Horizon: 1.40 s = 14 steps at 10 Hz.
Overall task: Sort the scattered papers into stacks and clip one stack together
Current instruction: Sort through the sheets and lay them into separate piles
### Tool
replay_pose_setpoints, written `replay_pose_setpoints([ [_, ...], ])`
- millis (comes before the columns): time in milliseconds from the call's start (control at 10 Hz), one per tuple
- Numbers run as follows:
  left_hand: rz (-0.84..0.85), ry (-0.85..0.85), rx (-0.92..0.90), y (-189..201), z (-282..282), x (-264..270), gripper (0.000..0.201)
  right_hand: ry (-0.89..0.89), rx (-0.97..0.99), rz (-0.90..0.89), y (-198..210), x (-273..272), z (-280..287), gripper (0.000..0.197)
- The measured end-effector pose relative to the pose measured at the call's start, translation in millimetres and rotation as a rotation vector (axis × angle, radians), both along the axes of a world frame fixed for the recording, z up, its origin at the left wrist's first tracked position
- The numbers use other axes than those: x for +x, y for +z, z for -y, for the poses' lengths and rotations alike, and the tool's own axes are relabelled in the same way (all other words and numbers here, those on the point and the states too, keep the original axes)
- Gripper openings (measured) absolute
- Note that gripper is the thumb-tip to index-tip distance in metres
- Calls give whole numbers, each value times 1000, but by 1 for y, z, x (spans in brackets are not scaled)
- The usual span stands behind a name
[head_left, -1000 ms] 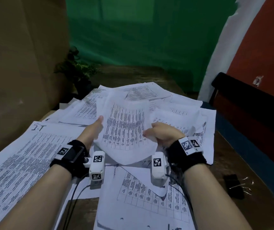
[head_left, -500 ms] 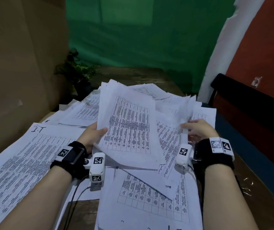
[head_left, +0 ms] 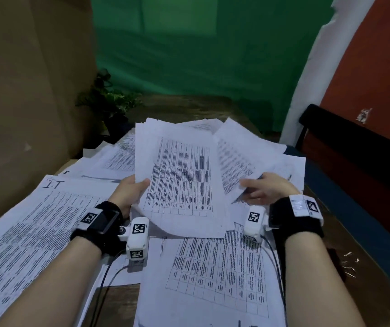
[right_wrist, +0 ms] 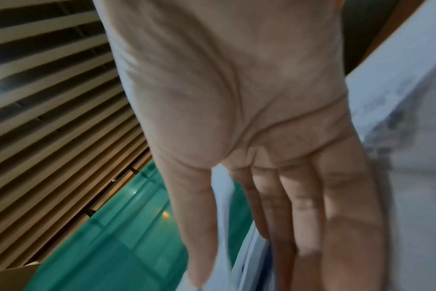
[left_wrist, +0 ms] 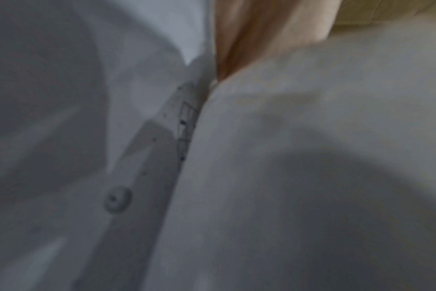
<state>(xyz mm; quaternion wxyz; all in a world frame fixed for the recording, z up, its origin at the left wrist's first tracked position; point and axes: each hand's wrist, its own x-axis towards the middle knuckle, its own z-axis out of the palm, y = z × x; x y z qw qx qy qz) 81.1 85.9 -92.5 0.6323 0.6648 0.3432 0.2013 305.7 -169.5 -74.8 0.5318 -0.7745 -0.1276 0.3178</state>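
Printed table sheets lie scattered over the wooden table [head_left: 118,300]. My left hand [head_left: 130,192] grips the left edge of a raised stack of papers [head_left: 180,182], which tilts up toward me. My right hand [head_left: 264,190] pinches a second bundle of sheets [head_left: 236,159] just right of that stack, thumb on top. In the right wrist view the right hand [right_wrist: 236,265] has long straight fingers, with white sheets [right_wrist: 398,118] between thumb and fingers. The left wrist view is blurred; it shows a finger [left_wrist: 256,35] against paper [left_wrist: 311,137]. Shiny binder clips [head_left: 349,263] lie by my right forearm.
A large sheet marked "1.T" [head_left: 24,232] covers the table's left side, and another table sheet [head_left: 213,267] lies near me. A small plant [head_left: 109,100] stands at the back left by a brown wall [head_left: 24,90]. A dark bench [head_left: 354,147] runs along the right.
The stack in my left hand has risen and flattened out. My right hand left the middle, swung right, and now holds the right bundle by its lower edge.
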Motion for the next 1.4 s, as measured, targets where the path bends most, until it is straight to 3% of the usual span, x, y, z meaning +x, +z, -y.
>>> replay_pose_setpoints([
  [100,-25,-13,2,-4,-6,0,30,50,10,-19,-1,-10,-16,16],
  [200,-20,-8,9,2,0,-2,25,-93,-75,196,-9,-2,-24,16],
  [300,14,48,4,2,1,-2,22,-432,49,440,-1,19,-9,10],
  [400,-19,21,0,3,1,-2,22,-793,339,429,13,32,12,30],
  [500,-78,-45,26,4,2,-1,22,-1086,639,316,16,28,24,34],
  [600,-112,-99,54,2,3,-1,24,-1065,772,121,15,12,20,42],
  [700,-113,-124,48,3,5,-1,26,-903,659,54,4,15,2,42],
  [800,-87,-127,8,6,7,0,34,-621,583,-72,16,-2,-17,43],
  [900,-76,-109,-52,5,9,3,31,-406,420,-150,22,-28,-32,33],
  [1000,-27,-96,-152,6,12,4,35,-187,274,-125,8,-45,-45,29],
  [1100,-54,-136,-116,6,10,5,49,-116,230,-111,8,-50,-48,36],
  [1200,-102,-244,-27,1,5,4,34,-251,238,-21,11,-30,-37,51],
  [1300,-71,-164,21,-1,1,3,30,-554,-38,255,8,-2,-16,69],
  [1400,61,4,67,3,4,3,24,-517,-66,232,4,3,-4,64],
])
